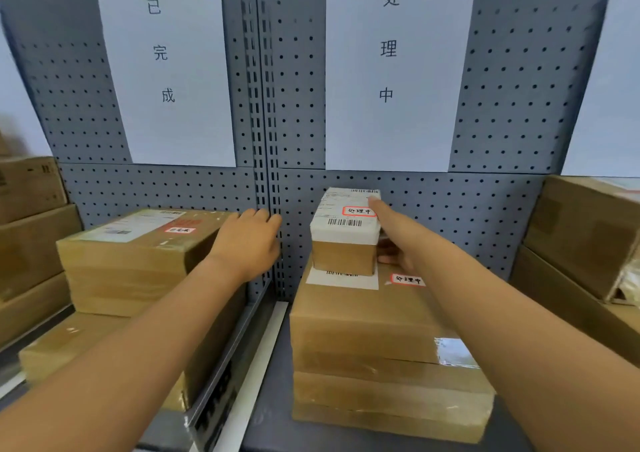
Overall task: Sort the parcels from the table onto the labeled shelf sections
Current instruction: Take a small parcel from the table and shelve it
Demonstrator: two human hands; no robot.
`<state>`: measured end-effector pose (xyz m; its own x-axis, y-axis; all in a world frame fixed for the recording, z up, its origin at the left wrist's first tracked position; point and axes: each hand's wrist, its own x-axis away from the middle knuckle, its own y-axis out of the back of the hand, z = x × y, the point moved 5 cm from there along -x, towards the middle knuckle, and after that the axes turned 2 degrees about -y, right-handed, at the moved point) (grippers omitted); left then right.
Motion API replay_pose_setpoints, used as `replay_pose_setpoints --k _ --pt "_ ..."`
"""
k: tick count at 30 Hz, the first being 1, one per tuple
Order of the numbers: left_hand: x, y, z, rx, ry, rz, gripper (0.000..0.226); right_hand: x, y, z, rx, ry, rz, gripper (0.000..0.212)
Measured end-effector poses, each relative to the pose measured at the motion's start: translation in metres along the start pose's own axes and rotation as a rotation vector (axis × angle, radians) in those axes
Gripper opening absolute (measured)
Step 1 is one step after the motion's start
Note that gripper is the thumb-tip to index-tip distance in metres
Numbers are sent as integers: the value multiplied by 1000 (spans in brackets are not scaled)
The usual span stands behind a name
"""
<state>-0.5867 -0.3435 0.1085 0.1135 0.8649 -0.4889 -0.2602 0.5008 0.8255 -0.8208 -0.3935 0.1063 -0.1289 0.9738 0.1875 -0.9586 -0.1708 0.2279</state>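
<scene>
A small brown parcel [343, 233] with a white label top and a red-framed tag stands on a big brown parcel [374, 327] in the right shelf section, under a paper sign [391, 71]. My right hand [391, 240] grips the small parcel's right side, thumb on its top. In the left section, under another paper sign [166, 71], a flat brown parcel [138, 254] lies on a larger one [72, 347]. My left hand [247, 244] rests with curled fingers on the flat parcel's right end.
A slotted grey upright [265, 140] divides the pegboard-backed sections. Stacked cardboard boxes stand at the far left [31, 230] and far right [585, 244]. The grey shelf floor [270, 399] shows between the two stacks.
</scene>
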Motion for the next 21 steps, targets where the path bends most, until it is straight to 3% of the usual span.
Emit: replay_pose_setpoints --k 4,6,9,13,18,21 --pt "1 -2 -7 -6 -7 34 39 0 9 6 63 31 -56 57" --pt "8 4 -8 -10 -7 42 42 4 15 14 107 111 -141 42" --pt "29 19 -8 -11 3 51 40 20 17 28 169 301 -231 29" --pt "75 50 -4 -25 72 53 31 63 2 38 323 605 -313 39" --pt "157 88 9 -40 203 82 34 143 -64 33 732 1021 -150 40" --pt "214 104 19 -85 285 143 32 183 -115 10 870 1167 63 40"
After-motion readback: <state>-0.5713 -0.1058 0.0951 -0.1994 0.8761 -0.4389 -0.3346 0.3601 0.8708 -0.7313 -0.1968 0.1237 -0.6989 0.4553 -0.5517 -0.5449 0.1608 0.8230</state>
